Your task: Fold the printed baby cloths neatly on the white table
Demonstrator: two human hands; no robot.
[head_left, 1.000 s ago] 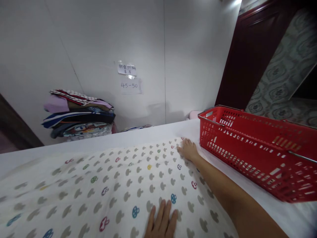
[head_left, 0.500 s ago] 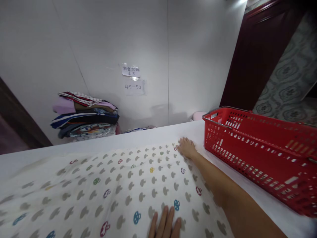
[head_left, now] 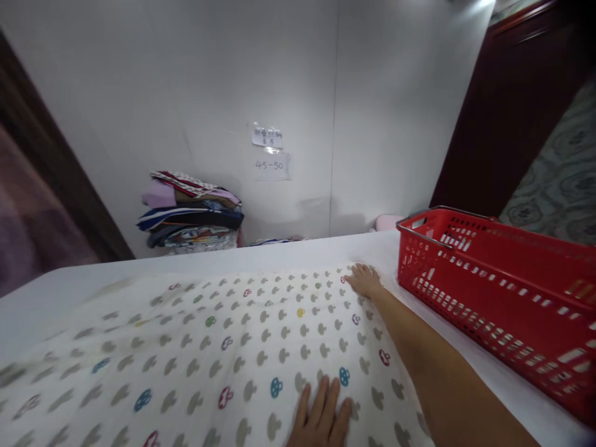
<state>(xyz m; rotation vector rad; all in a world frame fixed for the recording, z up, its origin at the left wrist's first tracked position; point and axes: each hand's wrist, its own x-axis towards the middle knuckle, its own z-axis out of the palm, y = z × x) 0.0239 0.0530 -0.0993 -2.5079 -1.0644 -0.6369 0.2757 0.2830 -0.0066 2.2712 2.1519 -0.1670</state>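
A white cloth printed with grey and coloured mushrooms lies spread over the white table, with slight creases toward its left side. My left hand rests flat on the cloth near the bottom edge of the view, fingers stretched out and a little apart; its wrist is out of frame. Reaching far forward, my right hand lies palm down on the cloth's far right corner, its fingers spread. Nothing is gripped by either hand. My right forearm covers part of the cloth's right edge.
To the right of the cloth stands a red plastic basket with metal handles. Beyond the table's far edge, a stack of folded fabrics sits against the grey wall. Paper notes are stuck on the wall. A pink object shows behind the table.
My view has turned slightly left, so the wall, stack and basket sit further right in the picture. Both hands stay flat at about the same places on the cloth.
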